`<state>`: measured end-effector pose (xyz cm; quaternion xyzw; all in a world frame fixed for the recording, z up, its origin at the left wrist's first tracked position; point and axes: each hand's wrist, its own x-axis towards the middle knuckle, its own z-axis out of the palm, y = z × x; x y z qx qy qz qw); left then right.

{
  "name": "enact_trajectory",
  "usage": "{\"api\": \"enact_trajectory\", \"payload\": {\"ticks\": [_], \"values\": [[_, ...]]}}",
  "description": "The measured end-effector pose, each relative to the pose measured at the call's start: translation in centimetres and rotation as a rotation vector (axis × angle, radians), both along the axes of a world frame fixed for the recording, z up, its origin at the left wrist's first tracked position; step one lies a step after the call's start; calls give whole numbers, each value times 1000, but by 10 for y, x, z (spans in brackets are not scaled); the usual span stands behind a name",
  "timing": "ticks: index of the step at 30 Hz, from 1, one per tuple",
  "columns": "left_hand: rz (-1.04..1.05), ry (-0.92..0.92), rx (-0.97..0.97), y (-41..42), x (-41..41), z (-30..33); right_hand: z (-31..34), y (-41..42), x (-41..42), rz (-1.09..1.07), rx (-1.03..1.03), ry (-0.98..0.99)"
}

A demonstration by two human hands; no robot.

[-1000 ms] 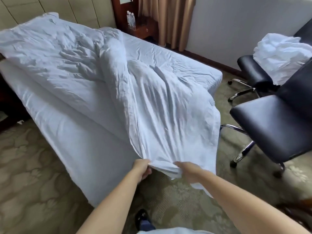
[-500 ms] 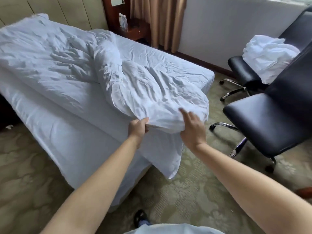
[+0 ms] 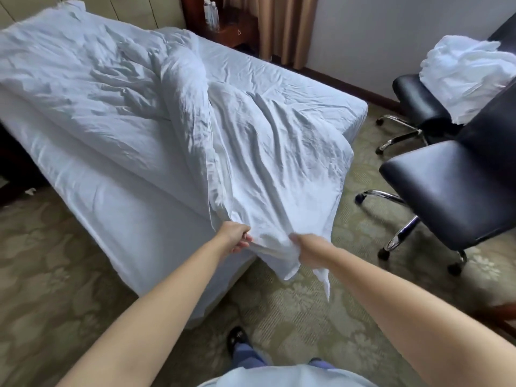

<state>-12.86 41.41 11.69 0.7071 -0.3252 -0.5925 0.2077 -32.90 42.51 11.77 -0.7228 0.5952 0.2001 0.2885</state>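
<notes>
A crumpled white duvet cover lies along a bed made up with a white sheet and hangs over the bed's near corner. My left hand grips the cover's lower edge at that corner, fingers curled round a fold. My right hand grips the same edge a little to the right, with a loose tail of cloth dangling below it. The cover is stretched between both hands and the bed.
Two black office chairs stand to the right, the near chair close to the bed corner and the far chair bearing a heap of white linen. Water bottles stand on a wooden nightstand at the back. Patterned carpet surrounds the bed.
Half a second ago both hands held the cover's end lifted above the bed corner. They have now pulled it down and toward me, drawing the cover flatter over the corner.
</notes>
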Motion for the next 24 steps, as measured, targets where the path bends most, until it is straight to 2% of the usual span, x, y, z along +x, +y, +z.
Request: {"api": "enact_trajectory", "payload": {"ticks": [2,4,7,10,12,17,24], "values": [[-42,-59,85,8,1,-13,-22,18,-5,58,308,106],[-120,-118,154,16,1,-19,-35,25,-8,17,449,126],[-159,-200,125,18,-3,-25,-34,23,-11,-92,317,-39],[-48,-164,20,12,-13,-24,-29,17,-16,-131,254,-132],[-4,-146,-19,8,-22,-19,-29,16,-19,-131,283,-155],[-112,-211,-10,3,-40,-14,-34,17,-21,-77,268,-144],[-149,-255,14,1,-70,-13,-36,2,-42,-58,238,-204]]}}
